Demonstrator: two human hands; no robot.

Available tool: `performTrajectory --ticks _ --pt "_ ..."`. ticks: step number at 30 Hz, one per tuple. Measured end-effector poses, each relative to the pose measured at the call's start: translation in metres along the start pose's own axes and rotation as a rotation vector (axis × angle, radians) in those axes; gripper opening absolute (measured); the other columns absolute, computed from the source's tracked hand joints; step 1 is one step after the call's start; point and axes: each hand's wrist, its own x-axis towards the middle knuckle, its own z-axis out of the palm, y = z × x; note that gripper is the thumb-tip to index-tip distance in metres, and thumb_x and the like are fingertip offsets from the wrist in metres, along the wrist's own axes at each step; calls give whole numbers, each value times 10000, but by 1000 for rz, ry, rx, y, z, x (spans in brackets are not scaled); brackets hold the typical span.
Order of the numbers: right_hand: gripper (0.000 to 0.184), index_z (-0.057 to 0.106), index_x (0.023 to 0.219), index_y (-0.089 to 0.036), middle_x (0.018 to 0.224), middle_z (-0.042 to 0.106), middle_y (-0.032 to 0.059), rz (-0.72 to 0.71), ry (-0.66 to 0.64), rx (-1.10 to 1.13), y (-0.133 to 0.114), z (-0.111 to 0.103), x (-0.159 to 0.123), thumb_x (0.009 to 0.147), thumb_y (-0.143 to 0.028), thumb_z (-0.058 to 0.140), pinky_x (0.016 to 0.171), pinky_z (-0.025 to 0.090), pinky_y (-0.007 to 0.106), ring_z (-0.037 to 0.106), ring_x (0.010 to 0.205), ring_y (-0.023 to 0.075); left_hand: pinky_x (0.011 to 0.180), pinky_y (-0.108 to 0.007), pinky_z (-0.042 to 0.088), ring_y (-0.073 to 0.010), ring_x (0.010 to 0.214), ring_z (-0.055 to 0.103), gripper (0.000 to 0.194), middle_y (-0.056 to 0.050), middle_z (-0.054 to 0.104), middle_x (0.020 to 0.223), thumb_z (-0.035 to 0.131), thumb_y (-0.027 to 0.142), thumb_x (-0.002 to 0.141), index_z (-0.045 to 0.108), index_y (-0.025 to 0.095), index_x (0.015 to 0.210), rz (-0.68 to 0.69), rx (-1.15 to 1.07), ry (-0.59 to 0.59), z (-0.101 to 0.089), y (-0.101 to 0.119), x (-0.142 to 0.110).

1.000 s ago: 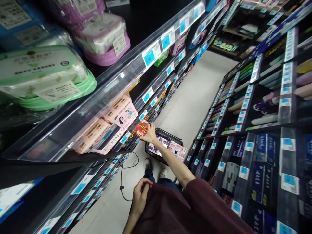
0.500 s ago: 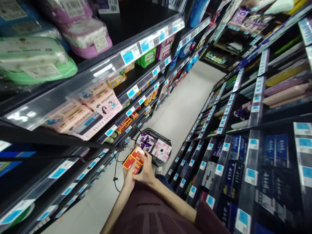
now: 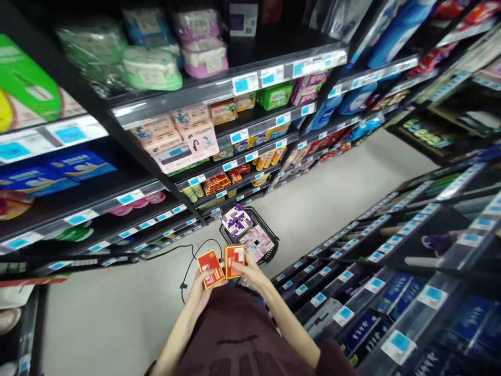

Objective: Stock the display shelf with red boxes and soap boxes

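**Two red boxes held face up, side by side**

The cable [image 3: 183, 285] lies on the floor [image 3: 105, 313], left of the hands. The left hand [image 3: 199, 295] is closed around the left box [image 3: 210, 270], its thumb across the printed face; the box is tilted, its top leaning left. More red boxes [image 3: 216, 184] are stacked on the shelf beyond. The right box [image 3: 235, 256] is gripped by the right hand [image 3: 253, 275], thumb on the front, and is held nearly straight. Whether the two boxes touch cannot be told. Purple packs [image 3: 236, 222] and pink packs [image 3: 257, 243] are seen in the basket [image 3: 276, 242], just beyond the right hand.

For a steady hold, each box is best pinched lightly by its edges, so that the card is not dented. The print is seen better if the thumbs are placed nearer the rims and both faces are set at one angle.
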Motion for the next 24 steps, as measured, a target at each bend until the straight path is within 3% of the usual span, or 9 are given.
performTrajectory --ticks 3,7,12,14,18,21,24 --pt "603 511 1228 -213 1064 693 61 -41 137 108 -13 -1 -10 746 -349 846 781 602 407 702 1000 275 611 -403 622 -371 989 711 590 -134 670 1139 763 262 756 466 194 1261 54 16 -70 6 10 -1" --pt "600 528 1233 -223 1100 695 74 -118 214 96 -32 -1 -13 737 -339 844 597 561 300 704 980 285 598 -420 623 -375 964 715 701 -158 608 1224 758 290 791 379 218 1375 61 59 -160 7 25 7" --pt "674 560 1321 -159 1227 667 160 -26 68 244 -44 1 -15 822 -596 674 777 564 361 675 1069 287 643 -419 625 -380 1000 703 827 -166 581 1298 732 260 768 329 244 1489 58 134 -238 8 34 14" --pt "678 574 1319 -173 1270 650 149 -13 55 202 -44 0 -15 820 -624 659 877 553 400 637 1156 295 622 -412 620 -389 988 705 841 -176 575 1323 707 258 752 328 231 1503 59 159 -267 8 36 14" --pt "609 590 1287 -246 1310 615 96 -267 92 -255 -57 -5 -9 775 -510 784 994 510 406 589 1212 265 599 -352 600 -362 972 708 841 -189 580 1329 745 323 774 341 215 1504 154 277 -236 13 40 9" --pt "635 604 1251 -240 1257 596 104 -518 12 -687 -83 -8 -4 689 -343 881 1024 482 404 579 1177 263 589 -316 572 -302 882 714 744 -161 635 1234 769 380 801 408 226 1434 273 346 -154 23 38 4" --pt "617 620 1224 -235 1229 583 113 -683 -98 -937 -112 -14 3 674 -300 891 1019 477 431 574 1157 280 688 -307 559 -260 872 691 538 -117 680 1110 769 387 814 536 217 1268 403 311 -75 39 28 -2"
